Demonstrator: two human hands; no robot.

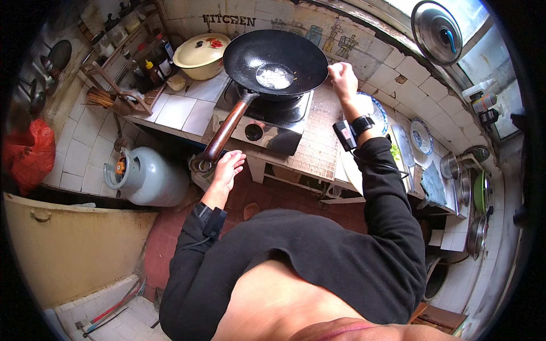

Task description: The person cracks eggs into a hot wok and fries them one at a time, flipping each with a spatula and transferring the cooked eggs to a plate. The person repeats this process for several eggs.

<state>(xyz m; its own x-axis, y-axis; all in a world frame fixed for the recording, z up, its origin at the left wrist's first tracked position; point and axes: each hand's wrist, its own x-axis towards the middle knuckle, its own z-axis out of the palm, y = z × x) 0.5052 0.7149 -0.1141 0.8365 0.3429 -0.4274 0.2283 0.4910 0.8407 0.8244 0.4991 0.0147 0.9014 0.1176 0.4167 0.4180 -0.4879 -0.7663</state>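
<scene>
A black wok (239, 51) sits on a steel single-burner gas stove (273, 138), a shallow pool of clear shiny liquid (275, 76) at its bottom. A few small yellowish bits lie beside the pool. Its brown wooden handle (226, 128) points down and left towards me. My left hand (230, 168) hovers just right of the handle's end, fingers loosely extended, holding nothing visible. Bunched fingers of my right hand (344, 79) are at the wok's right rim. Whether they touch the rim or pinch something small is hidden.
Left of the stove stand a lidded cream enamel pot (198, 59) and several sauce bottles (153, 72). A gas cylinder (155, 177) stands below. To the right are a blue-rimmed plate (377, 115), chopped greens (395, 151), a cleaver (403, 145) and a blue cloth (433, 185).
</scene>
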